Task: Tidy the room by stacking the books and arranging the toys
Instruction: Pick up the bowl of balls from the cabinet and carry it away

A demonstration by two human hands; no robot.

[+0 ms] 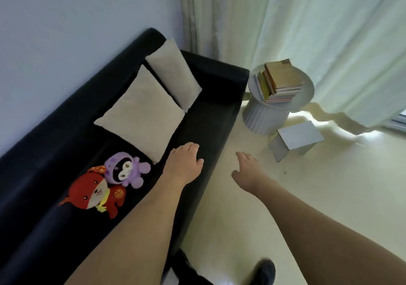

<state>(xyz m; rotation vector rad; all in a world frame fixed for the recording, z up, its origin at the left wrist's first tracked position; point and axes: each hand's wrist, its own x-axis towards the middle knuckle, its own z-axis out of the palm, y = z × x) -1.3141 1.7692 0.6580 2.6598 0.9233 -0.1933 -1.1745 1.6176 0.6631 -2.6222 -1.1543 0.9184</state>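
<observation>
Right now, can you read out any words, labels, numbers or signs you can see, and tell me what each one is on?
No text here reads clearly.
Red plush toy: a round gold emblem on its front, too blurred to read.
Stack of books on the round side table: only spines and page edges show, lettering too small to read.
Purple plush toy: no writing visible.

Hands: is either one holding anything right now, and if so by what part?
Nothing is held. The left hand is open above the sofa seat; the right hand is open over the floor.
</observation>
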